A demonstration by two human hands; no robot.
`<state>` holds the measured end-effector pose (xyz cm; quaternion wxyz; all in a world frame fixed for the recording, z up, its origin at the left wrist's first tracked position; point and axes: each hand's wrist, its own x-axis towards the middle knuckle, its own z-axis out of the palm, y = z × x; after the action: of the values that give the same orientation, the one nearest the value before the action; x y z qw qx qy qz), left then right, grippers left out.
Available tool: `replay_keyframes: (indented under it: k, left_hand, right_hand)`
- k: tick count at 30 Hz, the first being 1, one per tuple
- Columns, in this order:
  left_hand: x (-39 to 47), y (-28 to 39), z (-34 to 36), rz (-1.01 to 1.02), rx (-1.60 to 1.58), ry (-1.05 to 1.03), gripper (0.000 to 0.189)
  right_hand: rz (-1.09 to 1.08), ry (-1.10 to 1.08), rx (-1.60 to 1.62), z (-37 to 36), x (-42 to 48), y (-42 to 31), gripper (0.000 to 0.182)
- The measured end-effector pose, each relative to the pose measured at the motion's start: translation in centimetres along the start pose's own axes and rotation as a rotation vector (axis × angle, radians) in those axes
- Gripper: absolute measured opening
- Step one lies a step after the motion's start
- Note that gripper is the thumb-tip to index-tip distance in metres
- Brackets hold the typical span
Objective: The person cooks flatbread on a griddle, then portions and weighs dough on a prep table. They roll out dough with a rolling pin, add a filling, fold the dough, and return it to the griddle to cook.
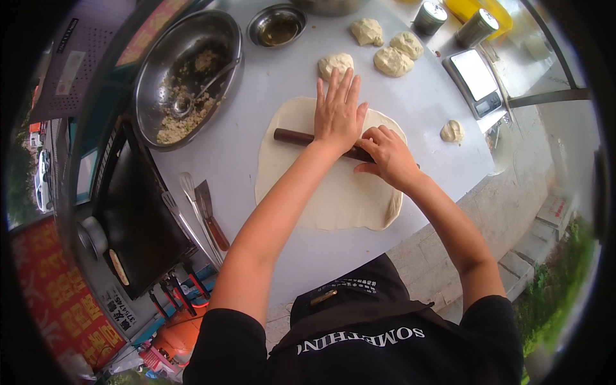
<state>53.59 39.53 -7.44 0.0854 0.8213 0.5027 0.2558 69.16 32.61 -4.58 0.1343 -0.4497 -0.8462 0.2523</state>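
Observation:
A broad sheet of rolled dough (pixel 332 202) lies on the pale work table, its right edge slightly folded. Across it rests a dark wooden rolling pin (pixel 293 137), tilted down to the right. My left hand (pixel 339 113) lies palm down over the pin's middle, fingers stretched out and a little apart. Those fingertips reach close to a dough lump (pixel 335 65) beyond the sheet. With bent fingers and the thumb on the near side, my right hand (pixel 390 151) grips the pin towards its right end. The palm hides part of that end.
At the left stand a steel bowl of filling (pixel 187 82) with a spoon and a black griddle (pixel 139 202). A scraper (pixel 211 216) and tongs lie nearby. Beyond are a small oil bowl (pixel 277 26), more dough lumps (pixel 393 61), shaker tins (pixel 476 28) and a scale (pixel 474 79).

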Motion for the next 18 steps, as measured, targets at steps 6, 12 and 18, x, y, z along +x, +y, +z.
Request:
replay_keyframes:
  k: [6, 12, 18]
  left_hand:
    - [-10.1, 2.8, -2.2, -0.118, 0.149, -0.221, 0.065]
    - [-24.1, 5.8, -7.7, -0.098, 0.005, -0.343, 0.065]
    - [-19.2, 2.8, -7.6, -0.022, 0.042, -0.084, 0.057]
  right_hand:
    - [0.311, 0.292, -0.421, 3.5, -4.2, -2.9, 0.074]
    - [0.412, -0.029, -0.313, 8.0, -13.1, -13.6, 0.102]
    - [0.374, 0.234, -0.351, 7.7, -10.9, -12.5, 0.077]
